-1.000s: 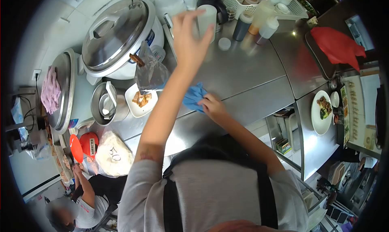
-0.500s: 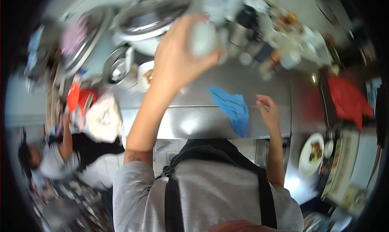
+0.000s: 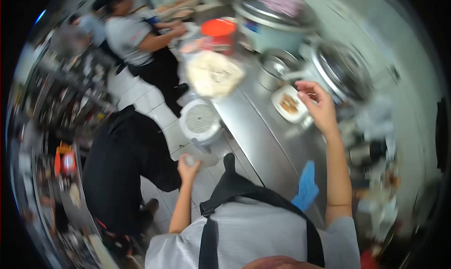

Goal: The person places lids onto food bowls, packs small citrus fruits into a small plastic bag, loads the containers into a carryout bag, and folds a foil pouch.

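My left hand [image 3: 189, 168] is low at the left, closed around a whitish, translucent container [image 3: 206, 161] tipped on its side; blur hides its exact kind. Above the steel counter [image 3: 263, 137] my right hand [image 3: 319, 106] is loosely curled, thumb and fingers apart, with nothing visible between them. Just beside its fingertips is a white dish [image 3: 278, 110] holding brown food pieces [image 3: 288, 104]. A blue cloth [image 3: 306, 186] lies on the counter near my right forearm.
Behind the dish stand a metal pot [image 3: 270, 76] and large lidded cookers [image 3: 340, 69]. A pale bag [image 3: 213, 76] and red tub [image 3: 219, 34] sit farther along. A person in black [image 3: 124, 170] bends at my left; another person [image 3: 134, 36] works beyond. A white perforated stool [image 3: 201, 121] stands by the counter.
My view has turned left. My left hand has come down from above the counter to the left side with the container. My right hand has moved forward, close to the dish.
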`<state>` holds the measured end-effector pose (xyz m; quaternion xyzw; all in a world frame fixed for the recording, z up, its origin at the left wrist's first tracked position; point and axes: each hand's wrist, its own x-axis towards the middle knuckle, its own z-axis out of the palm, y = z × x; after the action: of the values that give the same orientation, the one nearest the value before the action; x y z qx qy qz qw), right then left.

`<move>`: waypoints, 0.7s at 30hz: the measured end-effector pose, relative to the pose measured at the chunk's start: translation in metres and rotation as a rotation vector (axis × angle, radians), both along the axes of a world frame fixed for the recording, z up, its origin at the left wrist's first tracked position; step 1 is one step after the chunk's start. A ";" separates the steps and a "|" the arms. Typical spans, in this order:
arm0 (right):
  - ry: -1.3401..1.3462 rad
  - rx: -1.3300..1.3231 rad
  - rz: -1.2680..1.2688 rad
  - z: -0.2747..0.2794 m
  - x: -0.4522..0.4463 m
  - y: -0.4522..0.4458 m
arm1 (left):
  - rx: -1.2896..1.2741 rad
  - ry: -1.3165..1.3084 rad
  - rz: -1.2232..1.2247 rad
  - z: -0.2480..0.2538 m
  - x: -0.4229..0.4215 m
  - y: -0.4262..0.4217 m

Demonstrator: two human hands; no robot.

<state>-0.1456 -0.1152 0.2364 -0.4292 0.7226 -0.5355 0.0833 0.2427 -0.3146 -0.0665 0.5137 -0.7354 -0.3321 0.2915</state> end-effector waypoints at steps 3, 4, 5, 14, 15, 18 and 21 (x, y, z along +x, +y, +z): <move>0.141 -0.037 0.030 0.009 -0.057 -0.108 | -0.187 -0.162 -0.023 -0.027 -0.034 0.018; 0.294 -0.010 -0.013 0.008 -0.085 -0.143 | -0.172 -0.250 -0.081 -0.026 -0.039 0.019; 0.445 0.009 -0.083 0.004 -0.115 -0.175 | -0.186 -0.272 -0.121 -0.027 -0.036 0.016; 1.010 0.421 -0.610 0.022 -0.307 -0.340 | -0.002 -0.237 0.354 -0.043 -0.030 -0.040; 1.003 0.388 -0.600 0.019 -0.316 -0.348 | 0.193 -0.167 0.459 -0.042 -0.027 -0.046; 0.887 0.568 -0.636 0.009 -0.338 -0.363 | 0.876 0.265 0.637 -0.015 -0.014 -0.052; 0.652 0.043 -0.003 0.009 -0.401 -0.370 | 1.468 0.951 0.391 0.057 -0.009 -0.048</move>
<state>-0.5467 -0.4848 0.2458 -0.5751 0.7231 -0.3545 -0.1441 0.2337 -0.3624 -0.0099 0.4951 -0.0388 -0.8410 0.2147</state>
